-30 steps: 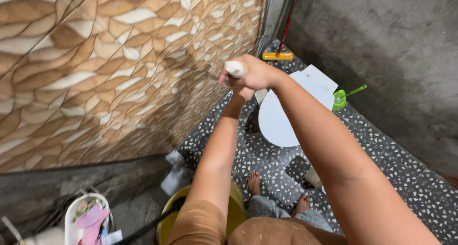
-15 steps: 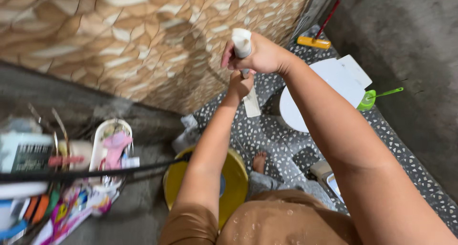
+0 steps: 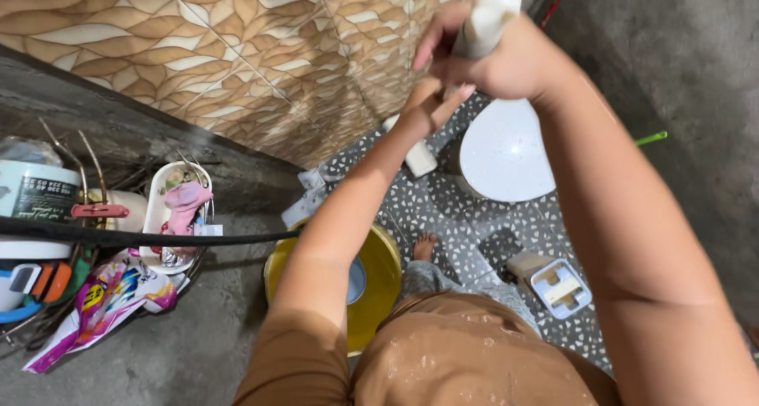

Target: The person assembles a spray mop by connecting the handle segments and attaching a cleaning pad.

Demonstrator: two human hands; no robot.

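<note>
The wall tiles (image 3: 237, 50) are glossy ceramic with a brown leaf pattern; the ledge (image 3: 118, 121) below them is rough bare cement. The floor (image 3: 443, 216) is speckled terrazzo, matt. The white bottle (image 3: 484, 22) and yellow bucket (image 3: 387, 271) look like smooth plastic. The brown shirt (image 3: 466, 358) is damp cloth.

Yellow bucket (image 3: 385, 283), white toilet lid (image 3: 506, 153), wire rack (image 3: 95, 240) of toiletries, patterned wall tiles (image 3: 237, 50).

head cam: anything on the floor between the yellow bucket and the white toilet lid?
Head view: a bare foot on the speckled floor next to the yellow bucket; past it, bare floor up to the white toilet lid.
</note>
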